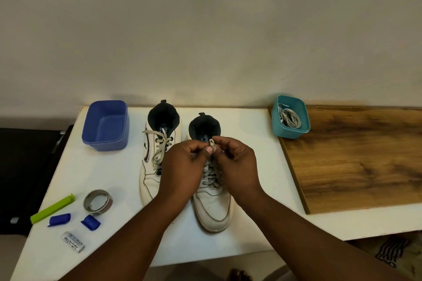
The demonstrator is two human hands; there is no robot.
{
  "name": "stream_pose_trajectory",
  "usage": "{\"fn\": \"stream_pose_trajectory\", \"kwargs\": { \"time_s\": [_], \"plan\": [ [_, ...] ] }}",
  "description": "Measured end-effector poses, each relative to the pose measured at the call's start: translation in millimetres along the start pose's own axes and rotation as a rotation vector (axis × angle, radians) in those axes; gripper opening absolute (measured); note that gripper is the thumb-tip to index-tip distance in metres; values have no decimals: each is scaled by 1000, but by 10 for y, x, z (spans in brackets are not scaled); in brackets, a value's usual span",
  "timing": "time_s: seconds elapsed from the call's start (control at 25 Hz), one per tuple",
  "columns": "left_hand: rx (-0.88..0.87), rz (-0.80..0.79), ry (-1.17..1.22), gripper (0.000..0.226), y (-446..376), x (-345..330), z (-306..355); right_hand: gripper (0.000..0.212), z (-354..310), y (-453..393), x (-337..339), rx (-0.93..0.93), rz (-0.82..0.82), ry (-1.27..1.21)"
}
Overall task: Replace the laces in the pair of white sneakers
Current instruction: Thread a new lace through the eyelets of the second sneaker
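Two white sneakers stand side by side on the white table (251,166), toes toward me. The left sneaker (150,180) is laced with a loosely tied off-white lace (161,146). Over the right sneaker (213,210), my left hand (182,166) and my right hand (237,164) meet at the top eyelets. Both pinch a small loop of that shoe's lace (212,143) between thumb and fingers. Crossed lace rows (211,177) show below my hands. A teal tub (291,116) at the back right holds several coiled white laces (288,118).
A blue tub (106,125) with nothing in it sits at the back left. Near the left front lie a green clip (52,209), a tape roll (98,202), two blue caps (59,219) (90,222) and a battery (73,242). A wooden board (356,157) lies on the right.
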State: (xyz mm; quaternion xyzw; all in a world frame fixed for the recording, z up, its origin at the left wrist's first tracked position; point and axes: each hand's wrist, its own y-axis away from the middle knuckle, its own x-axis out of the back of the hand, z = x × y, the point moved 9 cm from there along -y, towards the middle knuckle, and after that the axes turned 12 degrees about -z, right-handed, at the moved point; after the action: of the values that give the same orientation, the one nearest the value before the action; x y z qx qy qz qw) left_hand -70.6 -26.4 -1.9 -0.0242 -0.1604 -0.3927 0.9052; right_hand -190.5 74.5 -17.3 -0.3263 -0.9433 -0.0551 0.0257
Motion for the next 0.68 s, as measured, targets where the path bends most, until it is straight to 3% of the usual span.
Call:
{"fn": "stream_pose_trajectory", "kwargs": {
  "time_s": [0.24, 0.36, 0.52, 0.68],
  "plan": [
    [41, 51, -69, 11, 27, -1, -45, 17, -60, 63, -35, 50, 71, 358],
    [142, 59, 160, 11, 26, -19, -168, 12, 47, 63, -40, -62, 71, 97],
    [257, 34, 432, 14, -4, -127, -356, 17, -16, 74, -179, -118, -119, -254],
    [319, 69, 401, 16, 3, -99, -417, 19, -23, 55, -99, -131, -82, -6]
  ]
}}
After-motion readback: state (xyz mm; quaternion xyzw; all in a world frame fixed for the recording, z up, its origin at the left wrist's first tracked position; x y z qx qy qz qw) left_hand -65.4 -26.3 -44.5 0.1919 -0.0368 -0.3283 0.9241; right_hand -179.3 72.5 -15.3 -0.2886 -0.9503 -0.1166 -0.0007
